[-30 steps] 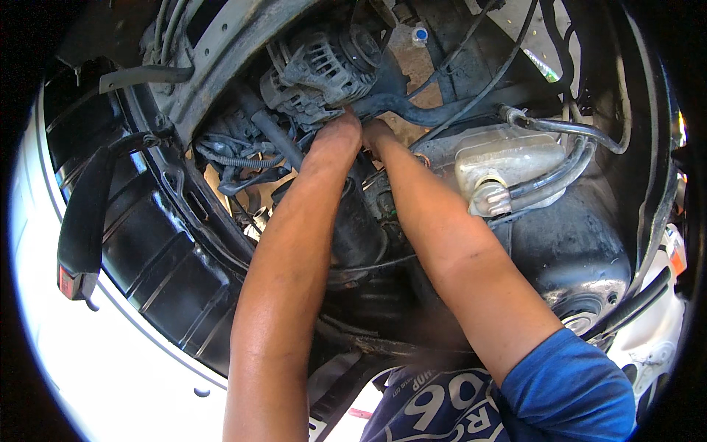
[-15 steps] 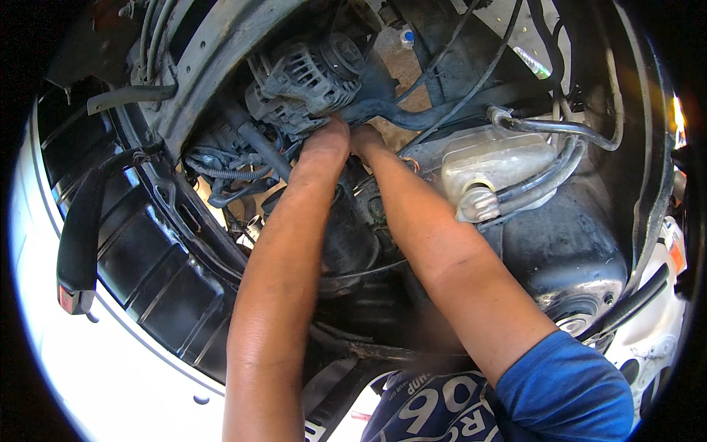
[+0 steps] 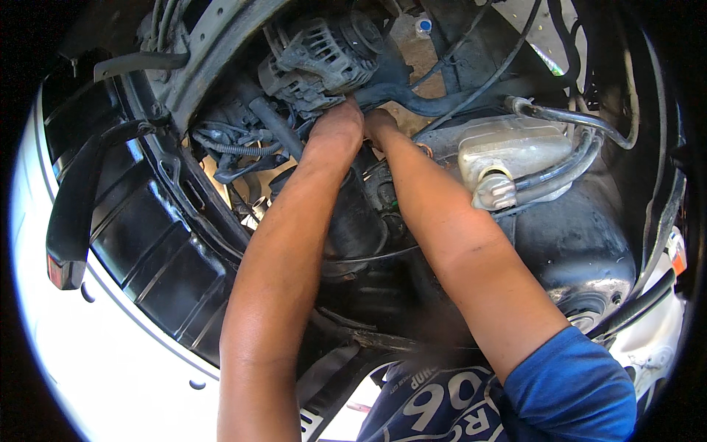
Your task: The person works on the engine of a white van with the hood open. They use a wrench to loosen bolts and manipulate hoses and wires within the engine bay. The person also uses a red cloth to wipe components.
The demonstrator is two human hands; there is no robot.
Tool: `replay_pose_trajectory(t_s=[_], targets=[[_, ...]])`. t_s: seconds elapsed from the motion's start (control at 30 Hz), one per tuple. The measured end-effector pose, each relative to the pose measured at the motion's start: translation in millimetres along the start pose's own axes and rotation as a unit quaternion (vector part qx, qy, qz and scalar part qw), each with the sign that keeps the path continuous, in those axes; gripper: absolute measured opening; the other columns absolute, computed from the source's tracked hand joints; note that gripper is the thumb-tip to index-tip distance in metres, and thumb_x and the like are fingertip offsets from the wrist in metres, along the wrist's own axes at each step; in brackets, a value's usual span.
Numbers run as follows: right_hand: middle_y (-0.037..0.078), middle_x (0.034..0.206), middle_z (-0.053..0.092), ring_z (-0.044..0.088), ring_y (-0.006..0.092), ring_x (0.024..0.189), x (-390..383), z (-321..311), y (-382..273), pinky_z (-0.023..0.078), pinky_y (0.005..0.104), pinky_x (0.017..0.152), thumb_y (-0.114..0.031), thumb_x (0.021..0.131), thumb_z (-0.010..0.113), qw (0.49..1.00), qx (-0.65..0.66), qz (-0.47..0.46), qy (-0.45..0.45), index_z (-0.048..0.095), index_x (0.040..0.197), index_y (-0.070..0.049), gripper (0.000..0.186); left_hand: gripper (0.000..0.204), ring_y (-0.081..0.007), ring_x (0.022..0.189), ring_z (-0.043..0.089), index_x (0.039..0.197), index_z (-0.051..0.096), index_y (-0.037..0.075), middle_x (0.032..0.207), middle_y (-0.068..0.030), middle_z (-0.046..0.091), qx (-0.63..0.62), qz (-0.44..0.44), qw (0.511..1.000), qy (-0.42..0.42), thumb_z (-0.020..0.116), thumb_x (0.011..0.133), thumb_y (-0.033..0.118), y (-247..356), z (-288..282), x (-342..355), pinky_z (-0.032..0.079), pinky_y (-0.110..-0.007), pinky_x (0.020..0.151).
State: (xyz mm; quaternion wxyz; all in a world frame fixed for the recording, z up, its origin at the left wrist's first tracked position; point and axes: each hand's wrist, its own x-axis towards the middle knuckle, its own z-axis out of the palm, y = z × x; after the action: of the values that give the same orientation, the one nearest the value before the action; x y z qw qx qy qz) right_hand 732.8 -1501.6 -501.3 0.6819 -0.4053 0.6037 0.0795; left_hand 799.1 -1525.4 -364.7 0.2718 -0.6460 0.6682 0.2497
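Both forearms reach deep into a vehicle's engine bay. My left hand (image 3: 339,125) is just below the grey, finned alternator (image 3: 317,62), with its fingers tucked out of sight beneath or behind it. My right hand (image 3: 379,129) lies close beside the left, slightly to its right, in shadow near a thick black hose (image 3: 427,103); its fingers are mostly hidden, so what either hand touches or holds is unclear. A dark cylinder (image 3: 353,221) sits below the hands, and a grey pipe (image 3: 272,121) runs down to their left.
A translucent reservoir (image 3: 493,155) with hoses is right of my right forearm, above a rounded black housing (image 3: 567,236). Cables (image 3: 501,62) cross the upper right. A bracket (image 3: 140,65) and a black arm with a red reflector (image 3: 74,214) are on the left, beside white bodywork (image 3: 88,331).
The whole view has shifted slightly back and forth. Both hands stay under the alternator, with only slight movement at the wrists.
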Motion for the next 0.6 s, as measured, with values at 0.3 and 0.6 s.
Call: replay_pose_trajectory(t_s=[0.3,0.6], targets=[[0.015,0.135,0.061,0.059,0.0329,0.124,19.0,6.3,7.1,0.048,0.0434,0.102,-0.03,0.094,0.051,0.995,-0.061,0.018,-0.083,0.066,0.125,-0.007,0.042,0.029,-0.0386,0.107,0.066,0.107,0.068,-0.001,0.108,-0.0276,0.068,0.04,-0.007,0.985,-0.169,0.048,0.091,0.012,10.5,-27.6,-15.7,0.053,-0.044,0.092],[0.016,0.135,0.061,0.059,0.0336,0.124,21.0,9.6,6.4,0.048,0.0431,0.102,-0.032,0.093,0.056,0.989,-0.139,-0.01,-0.055,0.065,0.127,-0.006,0.044,0.024,-0.0404,0.094,0.068,0.1,0.066,0.001,0.1,-0.0255,0.069,0.054,0.066,0.996,-0.007,0.049,0.089,0.013,-3.8,-7.2,-20.6,0.055,-0.049,0.082]])
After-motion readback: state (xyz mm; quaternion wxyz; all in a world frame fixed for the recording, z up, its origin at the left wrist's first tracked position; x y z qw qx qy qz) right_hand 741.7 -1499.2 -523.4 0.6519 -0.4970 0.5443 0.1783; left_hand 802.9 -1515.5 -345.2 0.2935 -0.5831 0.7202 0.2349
